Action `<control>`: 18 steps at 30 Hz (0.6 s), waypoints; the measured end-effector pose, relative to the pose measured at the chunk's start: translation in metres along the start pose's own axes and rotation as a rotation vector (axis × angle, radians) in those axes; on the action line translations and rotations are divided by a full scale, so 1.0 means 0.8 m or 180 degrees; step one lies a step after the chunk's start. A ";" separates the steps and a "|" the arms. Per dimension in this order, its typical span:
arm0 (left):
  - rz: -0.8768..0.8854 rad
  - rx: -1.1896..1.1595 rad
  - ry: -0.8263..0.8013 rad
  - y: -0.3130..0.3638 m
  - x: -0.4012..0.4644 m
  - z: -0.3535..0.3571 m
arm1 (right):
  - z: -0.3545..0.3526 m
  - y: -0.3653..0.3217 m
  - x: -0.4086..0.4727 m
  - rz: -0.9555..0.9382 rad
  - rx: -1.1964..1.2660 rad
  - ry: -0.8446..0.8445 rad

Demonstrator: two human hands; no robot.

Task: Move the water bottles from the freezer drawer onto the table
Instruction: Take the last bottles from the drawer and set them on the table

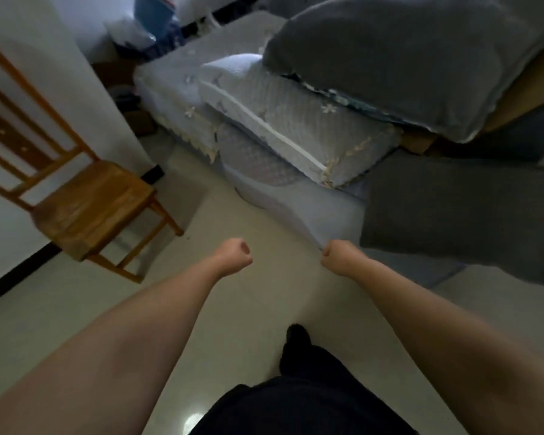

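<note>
Over the pale floor: both my arms reach forward at about the same height, well apart from each other, with nothing between them.
Left hand (237, 253): fingers curled into a fist; I hold nothing in it.
Right hand (336, 254): likewise curled tight and carrying nothing, close in front of the edge of the covered sofa (283, 196), though I cannot tell whether it touches the fabric.
Reason for the posture: my judgement is that I hold the fists out idle while walking, since no object is within their reach.
Water bottles: none visible in this view.
Freezer drawer: not visible; no freezer appears anywhere in the frame.
Tabletop: not visible either.
Surroundings: a wooden chair (88, 205) stands against the white wall to my left; stacked cushions (296, 127) and a grey pillow (405, 58) are piled on the sofa ahead, apparently stored there out of the way.
Footing: my dark-trousered leg (296, 346) steps forward on the floor (233, 309).
Task standing: I judge no bottle is in hand and the freezer must first be reached.
</note>
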State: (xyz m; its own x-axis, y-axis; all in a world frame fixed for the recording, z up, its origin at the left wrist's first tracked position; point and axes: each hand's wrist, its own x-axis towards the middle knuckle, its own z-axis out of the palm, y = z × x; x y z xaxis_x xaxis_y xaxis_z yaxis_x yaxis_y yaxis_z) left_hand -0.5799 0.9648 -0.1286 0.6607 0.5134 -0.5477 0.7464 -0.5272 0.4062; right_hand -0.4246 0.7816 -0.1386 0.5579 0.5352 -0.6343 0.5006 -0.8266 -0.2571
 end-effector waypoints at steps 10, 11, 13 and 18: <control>-0.0811 -0.0992 0.0501 -0.066 0.002 -0.039 | -0.029 -0.135 0.115 -0.1071 -0.1043 -0.0423; -0.0923 -0.1074 0.0546 -0.082 -0.003 -0.046 | -0.026 -0.157 0.119 -0.1203 -0.1156 -0.0469; -0.1151 -0.1210 0.0633 -0.119 -0.013 -0.058 | -0.015 -0.203 0.124 -0.1419 -0.1283 -0.0536; -0.1510 -0.1385 0.0797 -0.212 -0.028 -0.081 | 0.013 -0.308 0.145 -0.1637 -0.1451 -0.0606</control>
State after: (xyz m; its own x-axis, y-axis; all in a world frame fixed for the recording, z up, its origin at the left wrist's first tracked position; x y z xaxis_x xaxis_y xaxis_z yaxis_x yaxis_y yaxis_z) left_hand -0.7156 1.0867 -0.1376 0.2144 0.7899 -0.5746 0.8891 0.0858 0.4496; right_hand -0.4896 1.0455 -0.1564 0.0721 0.7637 -0.6416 0.9195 -0.3002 -0.2540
